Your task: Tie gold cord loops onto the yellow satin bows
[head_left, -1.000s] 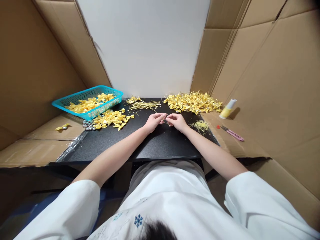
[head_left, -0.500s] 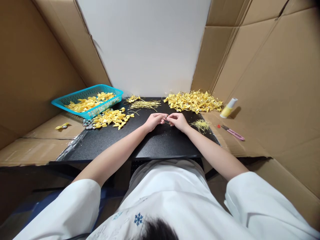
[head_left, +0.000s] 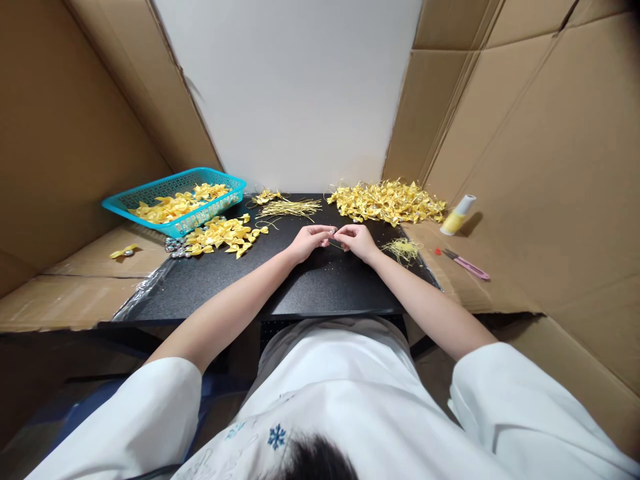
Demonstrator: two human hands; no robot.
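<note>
Right, both hands meet above the middle of the black tabletop [head_left: 320, 287], fingertips almost nose to nose. The left hand [head_left: 305, 245] has its fingers closed on a small silvery bead [head_left: 332, 231], pinched out at the very tips, and the right hand [head_left: 357, 241] is right up against it, its fingers closed in a pinch too, though whether on bead or cord is too small to tell. A thin yellow cord [head_left: 336, 245] shows just beneath them. Beyond the hands lies a bundle of yellow cords [head_left: 290, 209], and at far right a big heap of yellow ribbon bows [head_left: 387, 202] spreads wide. Over on the left, loose yellow bows [head_left: 220, 237] sit beside a cluster of silvery beads [head_left: 176, 247], with the turquoise basket [head_left: 175, 231] of more bows just behind. One lone bow [head_left: 124, 252] rests on the cardboard, far left. Near the right forearm, a tangle of yellow thread [head_left: 401, 251]; further right, pink-handled snips [head_left: 467, 265] lie on cardboard, and behind them stands a white cone of yellow thread [head_left: 458, 215].
</note>
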